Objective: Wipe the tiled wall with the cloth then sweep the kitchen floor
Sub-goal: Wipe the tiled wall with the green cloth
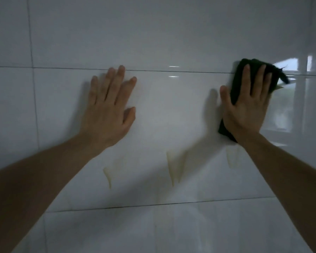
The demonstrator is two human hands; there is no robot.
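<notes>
On the tiled wall (pixel 171 33) | cloth (pixel 235 83) pressed flat under spread right hand (pixel 244 108) for wiping | left hand (pixel 109 106) laid open, likely bracing

A single head-worn view is given. The white tiled wall (pixel 171 42) is faced squarely and from close range, within reach of both outstretched arms, and the whole frame is filled by it. No second view is supplied.
</notes>
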